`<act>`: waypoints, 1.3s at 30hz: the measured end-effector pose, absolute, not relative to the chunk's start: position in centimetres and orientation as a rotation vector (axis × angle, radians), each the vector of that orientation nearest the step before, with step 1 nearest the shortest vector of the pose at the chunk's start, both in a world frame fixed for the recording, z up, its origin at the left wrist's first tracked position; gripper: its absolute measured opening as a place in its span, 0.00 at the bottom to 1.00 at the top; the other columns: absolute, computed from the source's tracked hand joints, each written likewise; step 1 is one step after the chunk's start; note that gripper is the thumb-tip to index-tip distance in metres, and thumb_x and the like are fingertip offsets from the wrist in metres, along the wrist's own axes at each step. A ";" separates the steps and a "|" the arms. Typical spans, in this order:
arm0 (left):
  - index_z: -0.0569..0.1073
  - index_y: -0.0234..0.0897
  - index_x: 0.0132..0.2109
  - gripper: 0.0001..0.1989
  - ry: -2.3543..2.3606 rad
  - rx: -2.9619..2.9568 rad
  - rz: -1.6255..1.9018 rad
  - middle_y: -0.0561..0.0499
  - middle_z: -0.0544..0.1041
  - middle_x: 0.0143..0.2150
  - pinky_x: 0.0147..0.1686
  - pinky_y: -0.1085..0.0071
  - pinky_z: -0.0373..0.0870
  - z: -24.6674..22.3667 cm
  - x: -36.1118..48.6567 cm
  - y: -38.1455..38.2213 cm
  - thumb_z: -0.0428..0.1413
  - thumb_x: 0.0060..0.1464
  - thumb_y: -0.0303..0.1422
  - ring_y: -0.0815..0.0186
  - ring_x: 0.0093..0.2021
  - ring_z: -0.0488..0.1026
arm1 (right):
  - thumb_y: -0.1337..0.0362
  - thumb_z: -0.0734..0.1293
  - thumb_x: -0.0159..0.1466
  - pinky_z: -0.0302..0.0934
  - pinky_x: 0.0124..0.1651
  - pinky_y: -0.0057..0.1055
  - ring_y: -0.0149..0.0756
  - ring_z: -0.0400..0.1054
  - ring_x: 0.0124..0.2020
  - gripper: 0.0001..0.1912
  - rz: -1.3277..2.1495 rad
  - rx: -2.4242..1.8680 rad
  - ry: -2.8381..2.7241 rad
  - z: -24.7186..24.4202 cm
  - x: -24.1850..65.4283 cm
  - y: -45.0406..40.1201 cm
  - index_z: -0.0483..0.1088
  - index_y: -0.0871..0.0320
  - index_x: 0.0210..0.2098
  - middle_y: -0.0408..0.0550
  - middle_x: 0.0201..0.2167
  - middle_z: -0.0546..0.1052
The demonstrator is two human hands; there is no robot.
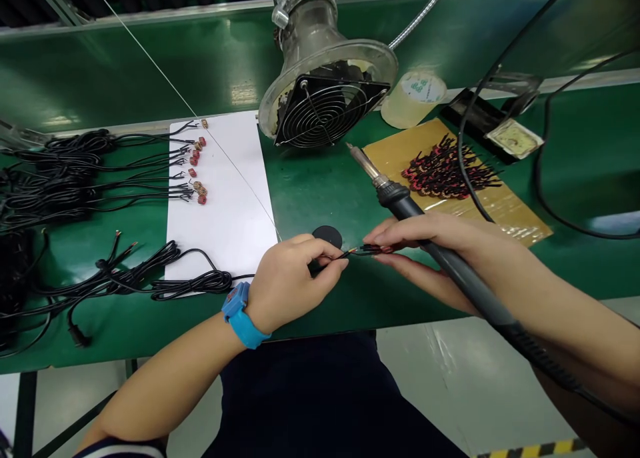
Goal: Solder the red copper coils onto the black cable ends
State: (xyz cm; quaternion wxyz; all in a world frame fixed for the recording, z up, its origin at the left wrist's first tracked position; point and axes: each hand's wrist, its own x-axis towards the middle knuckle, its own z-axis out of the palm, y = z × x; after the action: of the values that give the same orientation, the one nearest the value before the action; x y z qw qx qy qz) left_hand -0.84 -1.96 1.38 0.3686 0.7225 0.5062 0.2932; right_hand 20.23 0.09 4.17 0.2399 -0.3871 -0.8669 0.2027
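Observation:
My left hand (297, 278), with a blue wrist strap, pinches the end of a black cable (244, 278), whose stripped wire tip pokes out past the fingers. A thin solder wire (235, 168) runs down from the upper left to this hand. Between thumb and fingertips, my right hand (440, 251) pinches a small red-and-black leaded part (375, 249), close against the wire tip; whether they touch I cannot tell. The same hand also carries a soldering iron (400, 201), its tip pointing up and left, away from the wires. A black disc (328, 236) lies just behind my fingers.
Bundled black cables (60, 171) lie at left, several ends beside small red and copper-coloured parts on white paper (225, 225). A fume extractor fan (330, 111) hangs at the back. Black-and-red parts (450, 171) sit on a brown sheet (520, 221), near a tape roll (414, 101) and iron stand (493, 128).

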 end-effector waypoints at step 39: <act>0.79 0.40 0.40 0.08 1.285 2.002 0.872 0.53 0.70 0.27 0.25 0.76 0.62 1.0 -0.8 -2.1 0.57 0.54 0.30 0.73 0.27 0.68 | 0.63 0.68 0.56 0.72 0.33 0.25 0.32 0.73 0.30 0.12 1.219 -1.232 -1.844 3.7 18.8 0.3 0.62 0.52 0.38 0.42 0.29 0.75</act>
State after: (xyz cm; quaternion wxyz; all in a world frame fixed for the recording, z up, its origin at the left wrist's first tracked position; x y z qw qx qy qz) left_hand -0.77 -2.12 0.99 0.2993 0.7538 0.4839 0.3285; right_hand 18.78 0.29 3.69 0.3008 -0.4642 -0.6950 0.4594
